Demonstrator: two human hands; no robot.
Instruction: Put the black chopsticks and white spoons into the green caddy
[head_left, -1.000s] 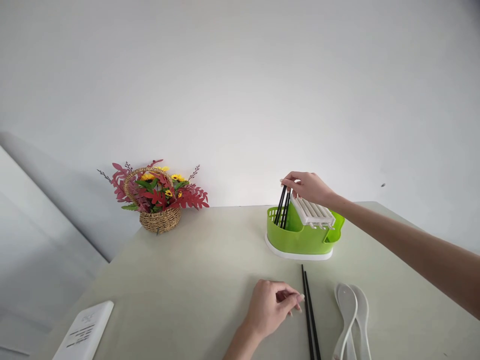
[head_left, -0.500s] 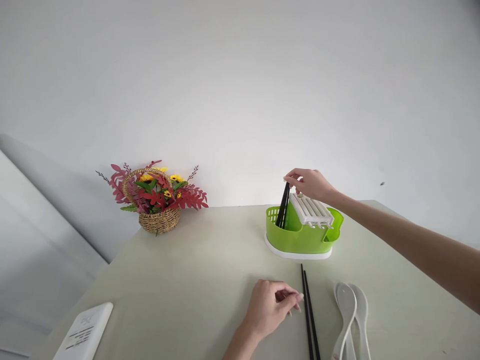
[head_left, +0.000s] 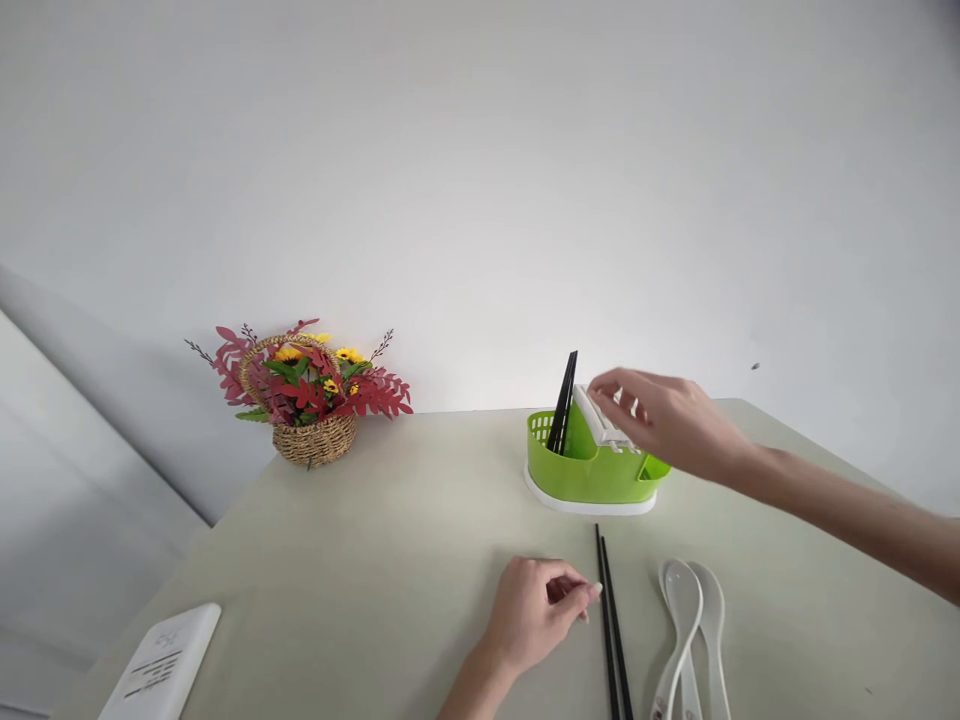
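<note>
My right hand [head_left: 667, 415] hangs in front of the green cutlery holder [head_left: 585, 482], its fingers loosely bent and apart, with nothing in them. It hides part of the white slotted rack [head_left: 592, 410] on the holder. Black chopsticks [head_left: 563, 405] lean upright in the holder's left compartment, touched by neither hand. My left hand [head_left: 534, 615] rests low over the table, thumb and fingers closed together with nothing visible in them. Right beside its fingertips lie two more black chopsticks [head_left: 611, 625].
Several white spoons [head_left: 682, 600] lie overlapping to the right of the loose chopsticks. A wicker basket [head_left: 315, 443] of artificial flowers stands at the back left by the wall. A white flat box [head_left: 165, 655] is at the table's front left.
My right hand has let go of the chopsticks in the holder and moved right and toward me. Those chopsticks now stand by themselves. My left hand has hardly moved.
</note>
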